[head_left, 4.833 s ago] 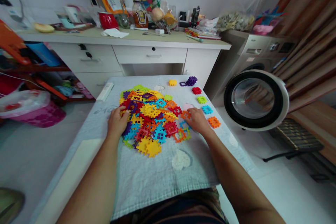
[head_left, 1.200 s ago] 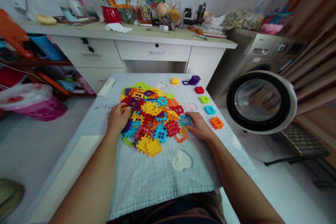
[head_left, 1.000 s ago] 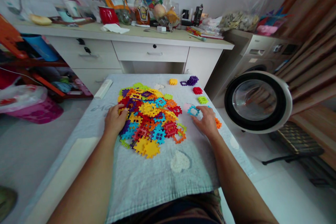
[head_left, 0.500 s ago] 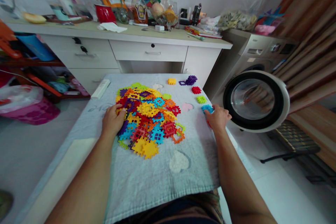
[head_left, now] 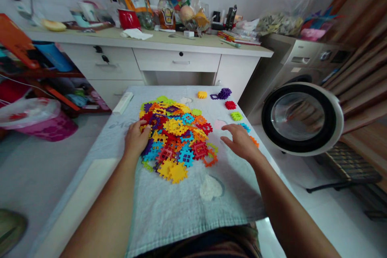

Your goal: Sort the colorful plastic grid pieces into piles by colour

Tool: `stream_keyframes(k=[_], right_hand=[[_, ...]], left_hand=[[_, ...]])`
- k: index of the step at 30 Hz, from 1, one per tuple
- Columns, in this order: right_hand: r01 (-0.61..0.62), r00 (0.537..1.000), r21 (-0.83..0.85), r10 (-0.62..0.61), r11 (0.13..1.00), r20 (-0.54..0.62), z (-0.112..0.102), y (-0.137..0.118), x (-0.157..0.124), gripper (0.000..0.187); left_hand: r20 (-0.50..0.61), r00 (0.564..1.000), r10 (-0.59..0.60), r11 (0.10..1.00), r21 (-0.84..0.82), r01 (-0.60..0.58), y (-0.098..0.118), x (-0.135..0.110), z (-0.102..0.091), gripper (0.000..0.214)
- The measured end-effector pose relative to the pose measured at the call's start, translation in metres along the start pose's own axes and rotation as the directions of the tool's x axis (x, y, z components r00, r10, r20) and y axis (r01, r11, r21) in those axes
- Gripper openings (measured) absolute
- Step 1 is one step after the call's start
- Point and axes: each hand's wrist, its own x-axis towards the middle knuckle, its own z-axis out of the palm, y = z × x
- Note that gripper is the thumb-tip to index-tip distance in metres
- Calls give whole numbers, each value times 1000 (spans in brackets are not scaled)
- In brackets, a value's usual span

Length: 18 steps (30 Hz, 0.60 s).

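Observation:
A heap of colourful plastic interlocking pieces [head_left: 175,127], square and gear-edged, lies in the middle of the cloth-covered table. My left hand [head_left: 136,139] rests against its left side, thumb and fingers apart, touching pieces there. To the right of the heap, my right hand [head_left: 240,139] hovers over the cloth, fingers spread and nothing in them. Along the table's right side runs a row of sorted pieces: yellow [head_left: 202,94], purple [head_left: 224,94], red [head_left: 230,105], green [head_left: 236,116], blue [head_left: 244,127] and orange [head_left: 254,141]. My right hand partly hides the blue one.
A white box [head_left: 122,103] lies at the table's far left edge. Behind stands a white desk [head_left: 181,62] crowded with jars and bags. The round washing machine door [head_left: 302,119] hangs open at the right, close to the table.
My right hand has left the blue and orange pieces at the right edge and moved left towards the heap, its fingers spreading. My left hand stays at the heap. The view has shifted slightly.

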Motion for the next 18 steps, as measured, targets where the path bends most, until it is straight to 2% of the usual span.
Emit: stream_keyframes(k=[2, 4, 11, 15, 18], right_hand=[[158, 974, 56, -165, 986, 152, 0, -16, 7, 28], [213, 945, 76, -225, 974, 236, 3, -26, 19, 28], [131, 948, -127, -87, 983, 307, 19, -28, 67, 23], [123, 951, -204, -56, 971, 305, 26, -27, 76, 25], [145, 959, -192, -90, 971, 270, 32, -23, 81, 32]], left_hand=[[5, 1000, -9, 1000, 0, 9, 1, 0, 0, 45], [8, 1000, -16, 1000, -3, 16, 2, 0, -1, 45], [1, 1000, -27, 1000, -1, 27, 5, 0, -3, 41], [-5, 1000, -26, 1000, 0, 26, 6, 1, -3, 40], [-8, 999, -38, 999, 7, 38, 6, 1, -3, 40]])
